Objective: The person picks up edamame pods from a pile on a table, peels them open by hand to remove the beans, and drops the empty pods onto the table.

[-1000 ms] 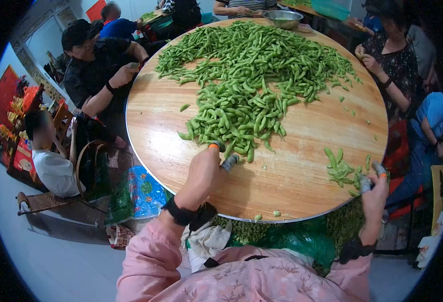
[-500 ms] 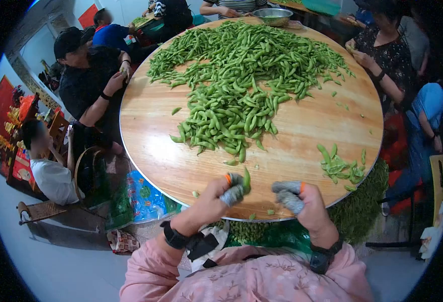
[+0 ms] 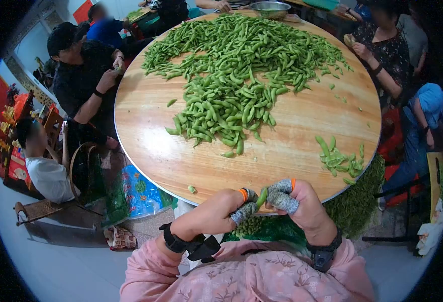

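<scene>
- Head view, the pod in hand: one edamame pod (image 3: 261, 198) stood tilted between the two hands, just off the table's near edge, its upper end poking up past the fingertips. Held this close to the body, it was probably easy to see and for both hands to reach.
- Head view, the left hand (image 3: 220, 210): its thumb and forefinger were narrowed on the pod, which lay at their tips. The grey finger sleeves (image 3: 244, 213) seemed meant to spare the skin.
- Head view, the right hand (image 3: 309, 206): its sleeved fingers were bunched just beside the pod's other side; whether they pinched it or merely met it, I could not tell.
- Head view, the table: the pod heap (image 3: 231, 85) spread over the far and middle part of the round wooden table (image 3: 146, 141), its tip pointing towards the person, presumably for easy reach. A smaller group of pale pods (image 3: 339, 161) sat apart near the right edge, perhaps to avoid mixing.
- Head view, below the edge: loose green beans (image 3: 249, 226) lay beneath the hands, a handy spot for catching them.
</scene>
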A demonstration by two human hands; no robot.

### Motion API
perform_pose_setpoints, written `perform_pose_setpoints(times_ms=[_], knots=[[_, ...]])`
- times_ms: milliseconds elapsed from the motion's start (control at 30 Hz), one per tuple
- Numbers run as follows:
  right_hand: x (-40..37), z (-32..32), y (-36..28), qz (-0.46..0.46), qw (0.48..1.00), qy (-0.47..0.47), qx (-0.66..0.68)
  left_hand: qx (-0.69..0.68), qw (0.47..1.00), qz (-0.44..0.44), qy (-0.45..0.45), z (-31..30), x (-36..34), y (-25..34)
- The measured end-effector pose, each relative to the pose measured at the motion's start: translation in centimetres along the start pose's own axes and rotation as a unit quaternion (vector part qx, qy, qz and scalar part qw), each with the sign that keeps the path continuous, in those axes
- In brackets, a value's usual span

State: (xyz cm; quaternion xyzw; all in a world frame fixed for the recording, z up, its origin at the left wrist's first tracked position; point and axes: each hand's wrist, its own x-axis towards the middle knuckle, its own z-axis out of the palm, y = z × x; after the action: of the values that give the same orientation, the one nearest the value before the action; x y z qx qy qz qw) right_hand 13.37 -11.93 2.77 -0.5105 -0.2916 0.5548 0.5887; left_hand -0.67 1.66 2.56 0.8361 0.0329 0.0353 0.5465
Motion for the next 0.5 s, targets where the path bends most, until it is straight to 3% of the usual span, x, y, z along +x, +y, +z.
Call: perform_pose_setpoints(times_ms=[167, 333, 400, 467, 500], knots=[[0.0, 0.2, -0.3, 0.006, 0.999, -0.013, 0.046, 0.033, 0.999, 0.014, -0.008, -0.4, 0.0, 0.1], [0.5, -0.2, 1.2, -0.017, 1.0, 0.006, -0.02, 0.017, 0.997, -0.016, -0.068, -0.6, 0.1, -0.2], [0.8, -0.5, 1.9, -0.045, 0.998, 0.023, -0.035, 0.014, 0.999, -0.003, -0.052, 0.1, 0.0, -0.7], [1.1, -0.8, 1.8, -0.045, 0.995, 0.056, -0.069, -0.01, 0.998, -0.045, 0.05, 1.0, 0.1, -0.8], [1.0, -0.7, 1.6, -0.051, 0.995, 0.058, -0.07, 0.083, 0.994, -0.032, 0.068, 1.1, 0.1, 0.2]])
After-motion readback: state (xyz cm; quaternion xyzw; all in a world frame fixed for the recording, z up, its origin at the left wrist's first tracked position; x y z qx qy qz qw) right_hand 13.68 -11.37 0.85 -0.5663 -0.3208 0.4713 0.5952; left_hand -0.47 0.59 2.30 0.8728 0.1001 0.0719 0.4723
